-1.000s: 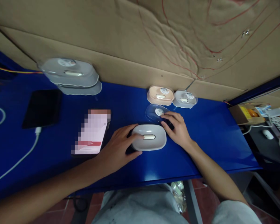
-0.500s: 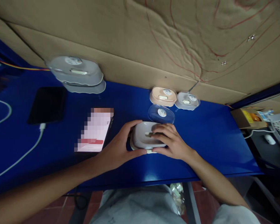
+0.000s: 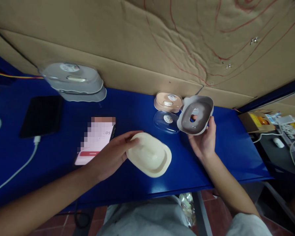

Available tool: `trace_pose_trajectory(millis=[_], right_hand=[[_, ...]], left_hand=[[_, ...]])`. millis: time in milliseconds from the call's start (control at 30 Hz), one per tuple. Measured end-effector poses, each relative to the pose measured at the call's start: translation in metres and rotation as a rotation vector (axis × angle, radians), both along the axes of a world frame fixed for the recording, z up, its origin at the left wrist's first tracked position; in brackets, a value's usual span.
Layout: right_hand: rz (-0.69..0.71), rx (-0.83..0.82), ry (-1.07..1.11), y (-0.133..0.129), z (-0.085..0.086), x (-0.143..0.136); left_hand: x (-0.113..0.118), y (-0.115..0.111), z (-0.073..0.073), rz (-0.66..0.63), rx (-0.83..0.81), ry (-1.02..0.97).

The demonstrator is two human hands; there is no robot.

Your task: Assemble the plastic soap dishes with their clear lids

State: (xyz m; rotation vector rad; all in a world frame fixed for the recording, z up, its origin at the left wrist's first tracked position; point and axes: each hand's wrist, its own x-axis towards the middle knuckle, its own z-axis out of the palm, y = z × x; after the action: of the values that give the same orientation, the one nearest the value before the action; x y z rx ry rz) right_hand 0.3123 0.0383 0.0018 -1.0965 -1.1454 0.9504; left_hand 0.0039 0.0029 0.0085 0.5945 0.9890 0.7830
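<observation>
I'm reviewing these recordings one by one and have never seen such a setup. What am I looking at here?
There is no machine here: these are a person's own bare hands, seen by a camera worn on the head, looking forward and down. Every picture comes from that one camera.

The left hand grips a cream dish by its edge. The right hand holds up a grey dish; a fingertip shows through the opening in its bottom.

On the blue table lie a lit phone, partly pixelated, a dark device with a white cable, stacked grey containers, a peach container and a clear oval cover.
</observation>
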Motion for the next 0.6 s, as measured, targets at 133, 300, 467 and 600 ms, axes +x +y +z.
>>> trace_pose_trajectory(millis=[133,300,467,600], right_hand=[[0.043,0.224,-0.389,-0.003,-0.008,0.001],[0.153,0.423,-0.802,-0.032,-0.003,-0.02],[0.335,0.621,-0.974,-0.045,0.001,-0.04],[0.361,0.627,-1.014,-0.044,-0.004,-0.045]], left_hand=[[0.001,0.001,0.0,0.056,-0.038,-0.097],[0.004,0.002,0.001,0.062,-0.053,-0.171],[0.005,-0.001,0.001,0.032,-0.056,-0.217],[0.006,-0.004,0.003,-0.014,-0.028,-0.259]])
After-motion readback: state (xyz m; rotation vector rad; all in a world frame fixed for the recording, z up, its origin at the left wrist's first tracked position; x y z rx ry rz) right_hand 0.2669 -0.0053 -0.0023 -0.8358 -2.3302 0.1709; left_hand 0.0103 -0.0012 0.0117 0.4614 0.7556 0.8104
